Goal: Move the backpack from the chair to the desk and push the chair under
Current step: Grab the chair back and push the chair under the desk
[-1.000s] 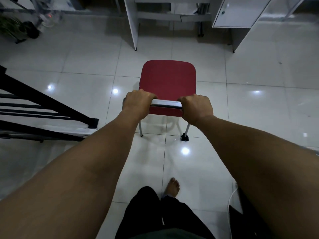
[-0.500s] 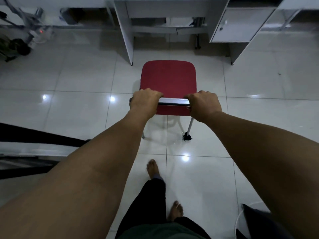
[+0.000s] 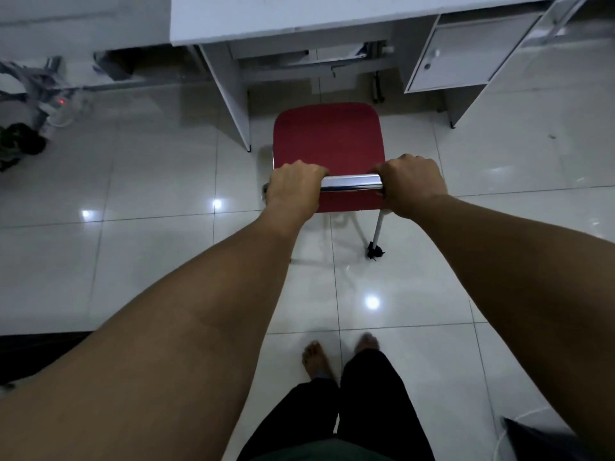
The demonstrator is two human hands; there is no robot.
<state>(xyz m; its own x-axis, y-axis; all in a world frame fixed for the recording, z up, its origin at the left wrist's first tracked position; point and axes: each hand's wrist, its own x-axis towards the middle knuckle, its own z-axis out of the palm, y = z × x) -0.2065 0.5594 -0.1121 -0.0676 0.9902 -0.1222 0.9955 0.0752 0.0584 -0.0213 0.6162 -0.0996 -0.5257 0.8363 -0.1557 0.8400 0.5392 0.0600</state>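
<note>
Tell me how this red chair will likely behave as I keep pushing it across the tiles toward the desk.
The red chair probably slides easily: glossy floor tiles, thin metal legs. It looks light and rigid. With left hand and right hand pushing high on the chrome bar, it might tip forward if a foot catches.

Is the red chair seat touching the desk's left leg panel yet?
Apart. The head view shows a strip of floor tile between the seat and the panel.

No legible text, labels, brand marks or nos. anywhere in view, none on chair (image 3: 327, 138), table (image 3: 299, 18) or cabinet door (image 3: 466, 51), surfaces plain.
</note>
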